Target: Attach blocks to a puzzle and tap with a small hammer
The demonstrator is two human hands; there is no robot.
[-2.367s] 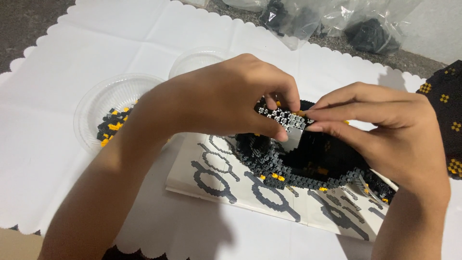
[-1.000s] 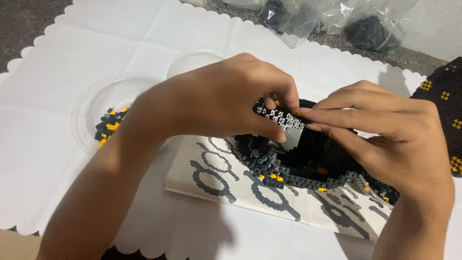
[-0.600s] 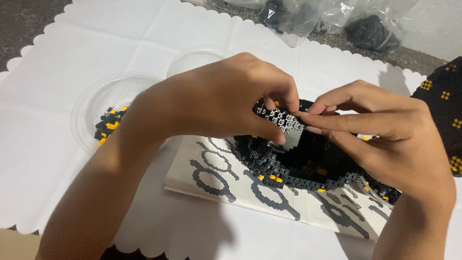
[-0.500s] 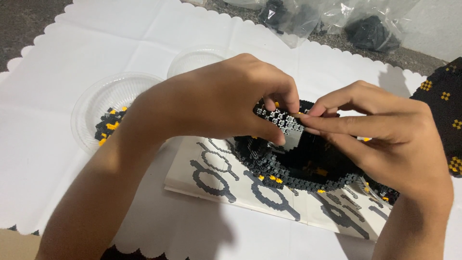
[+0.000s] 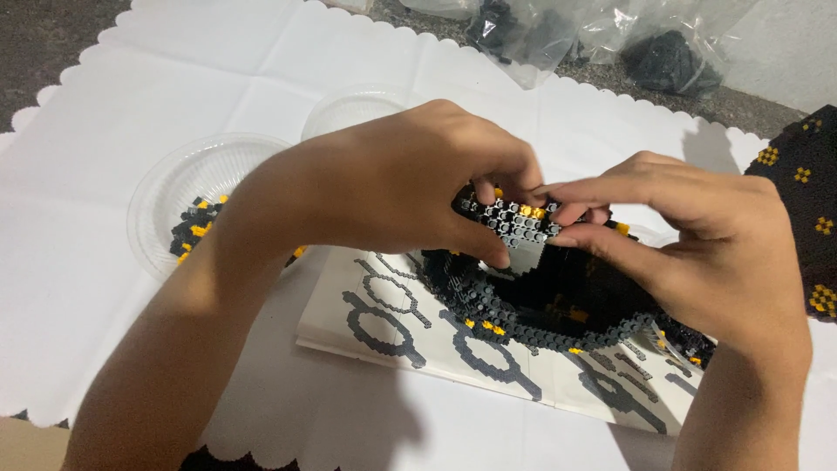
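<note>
left hand pinched small grey studded brick panel | right hand gripped panel's other end | above black ring-shaped brick model | clear plastic dish left of model

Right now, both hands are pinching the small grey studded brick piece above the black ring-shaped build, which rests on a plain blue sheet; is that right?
Not quite: in the head view the left hand and right hand do pinch the grey studded piece above the black ring-shaped build, but the sheet beneath is white with printed grey ring diagrams, not plain blue.
</note>
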